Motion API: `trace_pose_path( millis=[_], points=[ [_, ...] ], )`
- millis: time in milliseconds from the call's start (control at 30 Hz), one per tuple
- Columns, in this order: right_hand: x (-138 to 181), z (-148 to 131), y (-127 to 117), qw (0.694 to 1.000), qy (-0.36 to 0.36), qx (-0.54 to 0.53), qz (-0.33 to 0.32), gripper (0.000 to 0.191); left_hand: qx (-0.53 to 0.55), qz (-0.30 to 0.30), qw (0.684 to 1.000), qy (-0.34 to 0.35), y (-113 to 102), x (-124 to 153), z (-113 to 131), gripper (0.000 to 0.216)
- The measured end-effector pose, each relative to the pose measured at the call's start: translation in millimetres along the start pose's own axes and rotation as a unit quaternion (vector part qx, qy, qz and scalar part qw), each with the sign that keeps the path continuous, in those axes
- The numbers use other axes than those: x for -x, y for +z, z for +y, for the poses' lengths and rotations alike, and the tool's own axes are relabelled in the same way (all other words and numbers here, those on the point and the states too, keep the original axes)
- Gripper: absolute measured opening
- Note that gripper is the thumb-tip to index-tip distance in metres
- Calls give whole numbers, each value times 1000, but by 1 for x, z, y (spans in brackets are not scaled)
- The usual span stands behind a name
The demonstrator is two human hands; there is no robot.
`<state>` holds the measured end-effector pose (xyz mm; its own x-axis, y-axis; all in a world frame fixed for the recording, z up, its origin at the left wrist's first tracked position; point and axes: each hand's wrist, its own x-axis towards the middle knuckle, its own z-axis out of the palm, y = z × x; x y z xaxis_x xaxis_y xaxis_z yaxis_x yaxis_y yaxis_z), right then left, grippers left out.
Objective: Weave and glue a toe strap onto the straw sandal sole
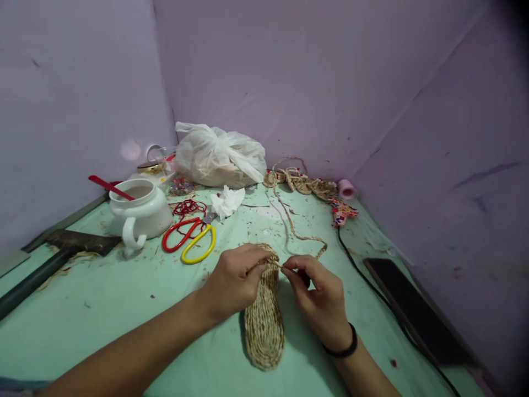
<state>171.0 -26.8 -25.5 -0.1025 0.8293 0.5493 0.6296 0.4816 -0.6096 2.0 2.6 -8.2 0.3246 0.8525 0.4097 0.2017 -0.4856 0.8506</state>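
Observation:
A woven straw shoe sole (265,325), made of coiled braided cord, lies lengthwise on the green tabletop in front of me. My left hand (237,278) pinches its far end between thumb and fingers. Just right of it, my right hand (318,292) has its thumb and forefinger pressed together on a thin strand of straw cord (278,266) at the sole's edge. A dark band circles my right wrist. Beyond my hands a long braided cord (297,235) trails across the table toward the back. The left fingertips partly cover the sole's far end.
Scissors (198,238) with red and yellow handles lie left of my hands, near red thread (189,208) and crumpled tissue (227,202). A white pot (142,212), a hammer-like tool (61,256), a tied plastic bag (221,157), small straw pieces (303,182) and a phone (413,309) surround the workspace.

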Motion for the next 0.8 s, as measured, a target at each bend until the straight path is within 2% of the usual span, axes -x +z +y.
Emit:
trace_pose_path(
  millis=[133,267,333,500,600,667,733,800],
  points=[
    [-1,1,1,994,-60,86,26,11,-125,-35,989,64,0,2,-6,22],
    [-4,-3,-2,963,-126,236,28,11,-230,-55,964,119,2,2,-9,20],
    [-6,-7,-2,956,-136,260,24,9,-263,-55,953,142,3,2,-10,20],
    [-6,-15,2,960,-120,245,65,19,-309,-87,929,182,3,4,-10,20],
    [-7,-13,3,969,-98,223,48,17,-284,-86,941,163,3,6,-10,22],
    [-8,-8,2,983,-54,173,15,12,-237,-78,957,144,1,5,-8,21],
    [-8,-4,-1,994,1,107,-9,8,-190,-53,971,133,-8,1,-5,19],
    [-7,-1,-3,997,43,56,-18,8,-192,9,976,105,-26,-7,-2,18]
  ],
)
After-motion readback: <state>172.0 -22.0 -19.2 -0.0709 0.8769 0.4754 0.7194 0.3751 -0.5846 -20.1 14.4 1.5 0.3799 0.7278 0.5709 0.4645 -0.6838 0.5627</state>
